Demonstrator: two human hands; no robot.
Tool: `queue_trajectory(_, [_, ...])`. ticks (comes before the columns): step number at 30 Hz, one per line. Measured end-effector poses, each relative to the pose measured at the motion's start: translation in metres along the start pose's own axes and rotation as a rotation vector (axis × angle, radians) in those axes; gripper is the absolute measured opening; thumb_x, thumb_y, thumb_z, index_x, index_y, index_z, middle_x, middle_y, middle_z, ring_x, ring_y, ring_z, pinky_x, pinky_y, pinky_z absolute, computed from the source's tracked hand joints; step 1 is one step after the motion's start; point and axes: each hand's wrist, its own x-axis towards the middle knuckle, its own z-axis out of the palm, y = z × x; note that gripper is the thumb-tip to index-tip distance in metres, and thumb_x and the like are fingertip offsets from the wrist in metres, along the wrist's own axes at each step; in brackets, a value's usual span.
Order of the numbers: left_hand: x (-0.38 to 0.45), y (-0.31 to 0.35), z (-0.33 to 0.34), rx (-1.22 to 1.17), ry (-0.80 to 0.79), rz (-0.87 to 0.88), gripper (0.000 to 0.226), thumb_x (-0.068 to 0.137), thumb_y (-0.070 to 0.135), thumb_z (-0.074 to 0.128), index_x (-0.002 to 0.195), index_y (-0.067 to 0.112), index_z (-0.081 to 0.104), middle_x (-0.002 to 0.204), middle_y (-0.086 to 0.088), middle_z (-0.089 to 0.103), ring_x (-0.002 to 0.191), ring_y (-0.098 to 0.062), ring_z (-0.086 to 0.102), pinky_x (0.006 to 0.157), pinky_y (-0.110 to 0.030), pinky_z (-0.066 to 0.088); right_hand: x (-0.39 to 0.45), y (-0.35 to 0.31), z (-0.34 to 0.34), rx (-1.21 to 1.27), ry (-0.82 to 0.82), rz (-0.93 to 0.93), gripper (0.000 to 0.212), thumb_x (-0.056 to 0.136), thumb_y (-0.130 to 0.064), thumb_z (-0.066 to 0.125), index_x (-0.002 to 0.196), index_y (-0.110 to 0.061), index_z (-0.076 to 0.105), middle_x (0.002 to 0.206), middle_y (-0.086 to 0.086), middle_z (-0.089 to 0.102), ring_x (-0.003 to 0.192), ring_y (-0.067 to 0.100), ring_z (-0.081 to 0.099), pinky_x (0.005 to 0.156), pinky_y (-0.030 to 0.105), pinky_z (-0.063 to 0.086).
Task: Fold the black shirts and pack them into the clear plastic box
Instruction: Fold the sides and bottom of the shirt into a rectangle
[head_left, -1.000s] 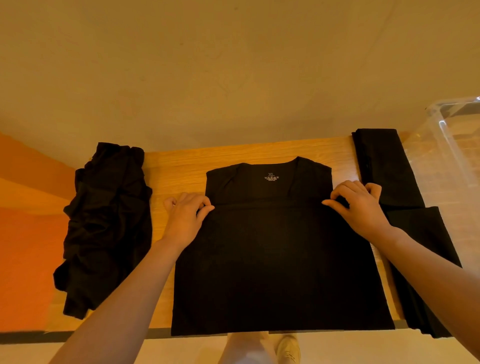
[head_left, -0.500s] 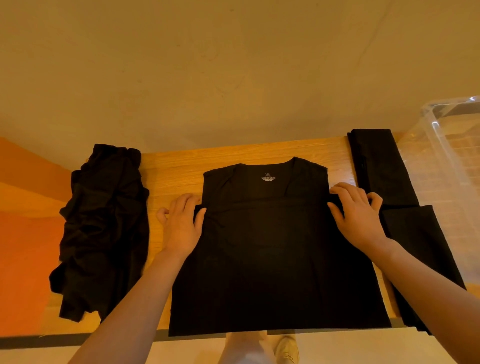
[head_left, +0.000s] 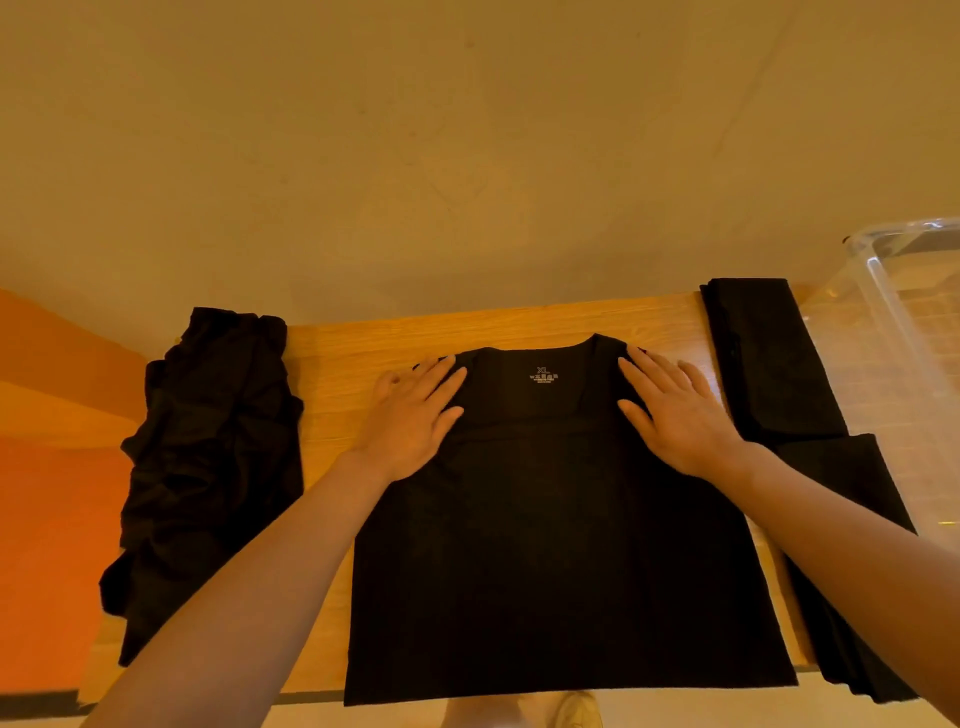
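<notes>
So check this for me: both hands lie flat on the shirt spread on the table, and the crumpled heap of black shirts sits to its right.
Wrong side. The head view shows the crumpled heap to the left of the spread shirt; the left hand and right hand do lie flat on it.

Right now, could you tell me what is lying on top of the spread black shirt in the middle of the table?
Both hands rest flat on the spread shirt: the left hand and right hand press its shoulders beside the collar. What lies under the shirt is covered.
</notes>
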Motion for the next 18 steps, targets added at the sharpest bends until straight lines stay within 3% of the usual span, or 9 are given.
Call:
queue_trajectory(3, [0.016, -0.006, 0.014, 0.01, -0.131, -0.148, 0.07, 0.095, 0.064, 0.012, 0.153, 0.029, -0.006, 0.161, 0.006, -0.011, 0.147, -0.015, -0.013, 0.117, -0.047, 0.004, 0.007, 0.0, 0.015, 0.02, -0.021, 0.077, 0.075, 0.087, -0.06, -0.008, 0.152, -0.023, -0.004, 0.16, -0.005, -0.012, 0.145, 0.011, -0.018, 0.119, 0.036, -0.008])
queue_trajectory(9, [0.021, -0.021, 0.017, -0.003, -0.146, -0.212, 0.093, 0.078, 0.085, 0.006, 0.149, 0.031, -0.02, 0.155, 0.011, -0.027, 0.143, -0.015, -0.027, 0.114, -0.054, -0.008, 0.008, 0.005, 0.019, 0.018, -0.003, 0.126, 0.074, 0.089, -0.062, -0.008, 0.151, -0.022, -0.01, 0.158, -0.007, -0.018, 0.144, 0.009, -0.023, 0.119, 0.038, -0.011])
queue_trajectory(12, [0.019, -0.018, 0.019, -0.038, -0.032, -0.177, 0.085, 0.084, 0.078, 0.001, 0.153, 0.028, -0.011, 0.158, 0.009, -0.019, 0.146, -0.013, -0.021, 0.113, -0.049, -0.008, 0.009, 0.004, 0.018, -0.021, 0.029, 0.114, 0.073, 0.093, -0.061, -0.003, 0.152, -0.019, -0.006, 0.16, -0.003, -0.015, 0.145, 0.011, -0.019, 0.119, 0.038, -0.013])
queue_trajectory(16, [0.025, -0.004, 0.022, 0.058, 0.13, 0.053, 0.064, 0.1, 0.054, 0.004, 0.151, 0.022, 0.027, 0.16, 0.001, 0.015, 0.148, -0.015, 0.008, 0.112, -0.045, 0.007, 0.014, -0.001, 0.016, -0.032, 0.043, 0.042, 0.07, 0.096, -0.058, 0.001, 0.153, -0.018, 0.002, 0.161, -0.002, -0.006, 0.147, 0.01, -0.015, 0.119, 0.04, -0.01])
queue_trajectory(18, [0.032, -0.002, 0.024, 0.048, 0.079, 0.053, 0.064, 0.099, 0.055, 0.004, 0.153, 0.024, 0.022, 0.161, 0.002, 0.012, 0.148, -0.014, 0.003, 0.114, -0.046, 0.006, 0.017, -0.001, 0.017, 0.002, 0.032, 0.038, 0.07, 0.095, -0.059, 0.0, 0.153, -0.02, 0.001, 0.161, -0.003, -0.008, 0.145, 0.007, -0.019, 0.119, 0.039, -0.011])
